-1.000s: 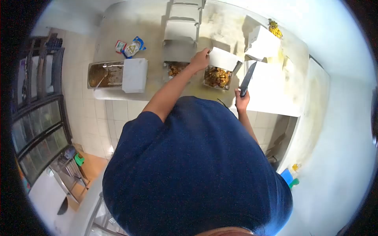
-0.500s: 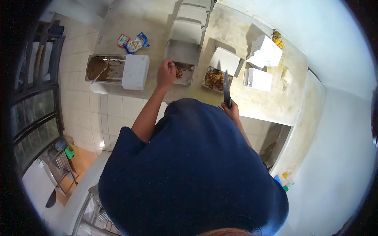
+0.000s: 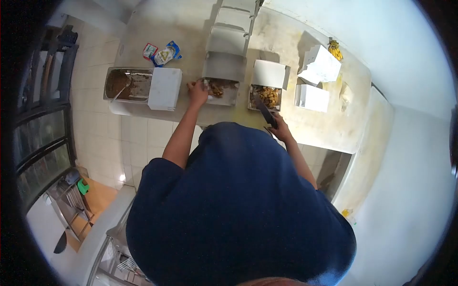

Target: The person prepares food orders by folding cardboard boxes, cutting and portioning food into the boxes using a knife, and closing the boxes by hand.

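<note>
My left hand [image 3: 197, 92] is at the left side of an open white food box [image 3: 230, 98], fingers bent against its edge. Inside that box lie brown pieces of food [image 3: 216, 89], and its lid stands raised behind. My right hand [image 3: 280, 127] is closed round the dark handle of what looks like a knife [image 3: 268, 114]. The long blade slants up to the left, its tip over the left part of a second open box [image 3: 270, 73]. Chopped yellow and brown food [image 3: 269, 97] fills this second box. Whether the tip touches the food is hard to tell.
On the left of the table [image 3: 191, 57], a metal tray [image 3: 109, 86] holds brown residue and a utensil, beside a white box [image 3: 164, 89]. Blue-white packet [image 3: 167, 53] behind. More open boxes [image 3: 232, 19] line the back. White boxes [image 3: 322, 64] and bananas [image 3: 335, 49] stand right.
My left hand has moved left, from over the first box to its side. The knife has swung from upright to leaning left over the second box, which now sits straighter.
</note>
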### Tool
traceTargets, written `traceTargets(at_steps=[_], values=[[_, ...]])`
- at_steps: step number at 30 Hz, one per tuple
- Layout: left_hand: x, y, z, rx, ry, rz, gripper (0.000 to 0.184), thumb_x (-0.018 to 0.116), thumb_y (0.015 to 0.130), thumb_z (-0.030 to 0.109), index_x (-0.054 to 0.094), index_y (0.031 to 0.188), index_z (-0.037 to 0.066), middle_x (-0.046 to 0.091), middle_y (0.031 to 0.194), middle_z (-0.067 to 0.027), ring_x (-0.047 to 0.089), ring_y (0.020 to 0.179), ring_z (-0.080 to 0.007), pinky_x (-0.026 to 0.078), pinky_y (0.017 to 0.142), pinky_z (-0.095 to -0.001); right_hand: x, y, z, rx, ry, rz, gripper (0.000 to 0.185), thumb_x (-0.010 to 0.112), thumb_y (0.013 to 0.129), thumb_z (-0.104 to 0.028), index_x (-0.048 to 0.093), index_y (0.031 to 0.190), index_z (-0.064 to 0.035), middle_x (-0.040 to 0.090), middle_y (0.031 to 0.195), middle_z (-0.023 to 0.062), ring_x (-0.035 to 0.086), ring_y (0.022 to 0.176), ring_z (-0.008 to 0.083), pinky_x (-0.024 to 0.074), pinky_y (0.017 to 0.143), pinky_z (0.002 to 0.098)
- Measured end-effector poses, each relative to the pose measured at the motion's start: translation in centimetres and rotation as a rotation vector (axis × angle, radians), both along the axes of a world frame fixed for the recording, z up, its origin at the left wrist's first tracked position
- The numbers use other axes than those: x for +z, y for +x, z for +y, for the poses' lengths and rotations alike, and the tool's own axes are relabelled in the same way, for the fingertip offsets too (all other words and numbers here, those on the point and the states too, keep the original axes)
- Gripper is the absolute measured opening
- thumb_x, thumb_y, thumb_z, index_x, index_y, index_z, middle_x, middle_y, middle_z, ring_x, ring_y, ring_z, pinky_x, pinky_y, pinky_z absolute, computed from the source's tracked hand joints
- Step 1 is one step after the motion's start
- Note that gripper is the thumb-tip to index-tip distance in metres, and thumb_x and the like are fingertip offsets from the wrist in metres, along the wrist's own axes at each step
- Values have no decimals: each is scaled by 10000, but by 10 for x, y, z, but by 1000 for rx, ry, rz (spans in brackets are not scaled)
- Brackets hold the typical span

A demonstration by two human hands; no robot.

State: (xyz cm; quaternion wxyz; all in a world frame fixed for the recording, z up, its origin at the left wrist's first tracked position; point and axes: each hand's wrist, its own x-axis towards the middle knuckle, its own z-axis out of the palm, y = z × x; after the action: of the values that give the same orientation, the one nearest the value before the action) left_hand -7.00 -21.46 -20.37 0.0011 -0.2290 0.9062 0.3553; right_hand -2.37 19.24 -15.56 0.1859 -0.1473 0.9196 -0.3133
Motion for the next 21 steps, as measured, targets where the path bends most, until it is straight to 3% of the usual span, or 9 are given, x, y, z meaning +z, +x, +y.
traceTargets(at_steps=[1, 4, 7, 10, 13, 16, 18, 21], values=[[-11, -1, 3, 22, -6, 29, 389, 619, 883, 177, 539, 1200, -33, 489, 1159, -246, 521, 1061, -441, 435, 952, -494, 1, 1, 3, 17, -5, 54, 485, 779, 773, -106, 595, 1216, -35, 640, 1106, 152, 635, 1004, 268, 500, 881, 359], [-39, 5, 11, -12, -66, 122, 336, 601, 874, 121, 518, 1163, -29, 484, 1132, -253, 528, 1034, -405, 438, 904, -489, 8, 9, 13, -141, -69, -366, 529, 757, 790, -104, 563, 1275, -24, 646, 1163, 189, 629, 1077, 326, 487, 952, 378], [-38, 15, 21, 58, 166, 274, 306, 560, 857, 62, 491, 1144, -20, 506, 1057, -256, 542, 985, -385, 433, 860, -481, 9, 27, 16, -244, -187, -352, 496, 752, 807, -101, 569, 1257, 1, 675, 1101, 180, 648, 1024, 310, 494, 922, 366], [-18, 21, 26, 193, 344, 252, 338, 538, 839, 23, 472, 1167, -17, 533, 981, -252, 550, 931, -391, 424, 842, -481, 10, 33, 18, -231, -170, -352, 442, 750, 819, -115, 591, 1215, -1, 689, 1041, 182, 657, 980, 313, 499, 878, 379], [23, 24, 34, 270, 459, 250, 363, 552, 837, 73, 505, 1183, -27, 564, 985, -230, 558, 927, -405, 431, 870, -472, 16, 32, 15, -201, -104, -395, 417, 752, 818, -133, 597, 1182, 2, 686, 1021, 206, 660, 961, 328, 502, 856, 386], [-51, 31, 8, -2, 481, 228, 379, 549, 876, 155, 546, 1206, -31, 589, 1056, -215, 567, 971, -391, 429, 912, -458, 14, 21, 8, -155, -67, -397, 388, 751, 821, -159, 600, 1142, -1, 684, 996, 229, 660, 933, 367, 505, 829, 398], [-71, 39, 10, 97, 541, 219, 371, 510, 916, 198, 569, 1207, -24, 595, 1097, -209, 565, 1004, -382, 417, 944, -444, -3, 19, 12, -128, -79, -291, 355, 756, 822, -199, 609, 1085, -10, 685, 968, 237, 658, 909, 400, 505, 792, 418], [-56, 43, 13, 181, 621, 106, 382, 461, 967, 232, 568, 1239, -14, 594, 1168, -203, 555, 1081, -350, 395, 990, -419, 49, -5, -17, -107, 12, -362, 365, 765, 820, -220, 625, 1094, -23, 684, 964, 230, 664, 906, 386, 511, 793, 420]])
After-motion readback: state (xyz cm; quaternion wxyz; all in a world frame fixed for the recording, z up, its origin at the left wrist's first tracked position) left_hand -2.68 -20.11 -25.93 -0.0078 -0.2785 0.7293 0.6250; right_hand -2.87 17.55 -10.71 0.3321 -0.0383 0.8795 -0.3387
